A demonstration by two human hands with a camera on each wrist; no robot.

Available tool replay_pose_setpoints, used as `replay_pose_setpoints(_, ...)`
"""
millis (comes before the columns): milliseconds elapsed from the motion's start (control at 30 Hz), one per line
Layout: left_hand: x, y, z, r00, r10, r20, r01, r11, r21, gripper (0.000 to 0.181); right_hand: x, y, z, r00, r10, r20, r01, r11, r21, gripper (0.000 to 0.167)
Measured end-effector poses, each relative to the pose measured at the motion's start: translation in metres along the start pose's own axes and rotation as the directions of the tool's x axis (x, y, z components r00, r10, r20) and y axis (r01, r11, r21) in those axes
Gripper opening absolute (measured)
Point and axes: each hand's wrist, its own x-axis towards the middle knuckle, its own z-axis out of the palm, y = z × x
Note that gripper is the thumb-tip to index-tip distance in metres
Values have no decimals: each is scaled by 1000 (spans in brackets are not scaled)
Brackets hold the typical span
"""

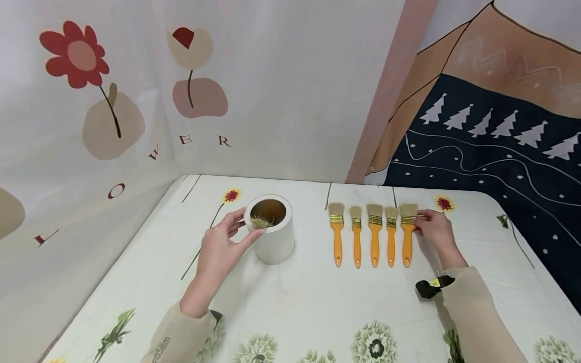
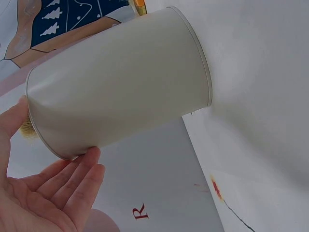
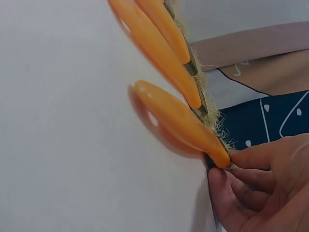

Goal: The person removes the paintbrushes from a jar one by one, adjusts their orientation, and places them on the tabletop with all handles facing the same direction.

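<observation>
My left hand [image 1: 219, 250] touches the rim of a white cylindrical canister [image 1: 274, 247] standing upright. Its fingers rest on the left side and the thumb on the near rim. The left wrist view shows those fingers fairly straight against the wall. Pale bristles [image 1: 260, 222] show at the canister's mouth; whatever lies below them is hidden. On the right, my right hand [image 1: 437, 229] pinches the rightmost paintbrush [image 1: 407, 247] near its metal band. That brush's orange handle [image 3: 178, 121] is tilted off the cloth in the right wrist view.
Several orange-handled paintbrushes [image 1: 374, 242] lie in a row left of the pinched one, bristles away from me. A patterned white cloth covers the table [image 1: 313, 297]. Printed curtains [image 1: 290, 91] hang behind it. A black device [image 1: 428, 288] is strapped at the right wrist.
</observation>
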Motion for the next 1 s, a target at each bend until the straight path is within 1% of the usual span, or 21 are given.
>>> replay_pose_setpoints(233, 0, 1, -1, 1000, -6, 1, 6, 1000, 7, 67, -1, -4, 1, 1000, 11, -7, -12, 997, -71, 44)
replay_pose_setpoints(400, 0, 0, -1, 1000, -3, 0, 3, 1000, 2, 67, -1, -3, 3, 999, 23, -29, -26, 994, -110, 42)
replay_pose_setpoints(567, 0, 0, -1, 1000, -4, 3, 4, 1000, 0, 67, -1, -1, 4, 999, 18, -49, -23, 995, -95, 41)
replay_pose_setpoints(733, 0, 0, -1, 1000, -6, 6, 6, 1000, -3, 68, -3, 0, 3, 998, -2, -60, -1, 999, -44, 42)
replay_pose_setpoints(933, 0, 0, -1, 1000, -9, 9, 9, 1000, 0, 68, -8, -7, -2, 991, -56, -124, 54, 998, -23, 42)
replay_pose_setpoints(1000, 0, 0, -1, 1000, -11, 9, 11, 1000, 1, 68, -9, -11, -3, 988, -76, -132, 74, 997, -23, 41)
